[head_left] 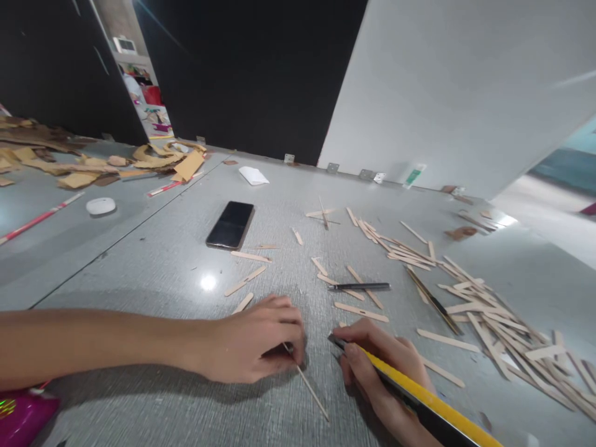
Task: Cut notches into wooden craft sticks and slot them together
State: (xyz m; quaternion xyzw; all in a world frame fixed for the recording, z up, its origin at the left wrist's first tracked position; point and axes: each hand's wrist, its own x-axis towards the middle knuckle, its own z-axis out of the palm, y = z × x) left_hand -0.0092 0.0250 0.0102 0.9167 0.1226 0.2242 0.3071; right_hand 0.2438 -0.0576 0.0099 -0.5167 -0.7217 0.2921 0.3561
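My left hand (261, 341) is closed with its fingers curled around one end of a thin wooden stick (313, 392), which slants down toward me along the grey table (153, 416). Between the thumb and fingers of my right hand (382, 366) is a yellow and black utility knife (410, 388), its tip pointing up and to the left, a short way from the stick. Several craft sticks lie just beyond both hands, among them a notched one (362, 311). A dark pen (361, 286) rests across some of them.
A big heap of craft sticks (503, 329) spreads on the right. Farther off are a phone (231, 225), a white earbud case (101, 206) and folded white paper (253, 176). Cardboard scraps (84, 164) pile up at the far left. A shiny magenta object (28, 416) sits at the lower left.
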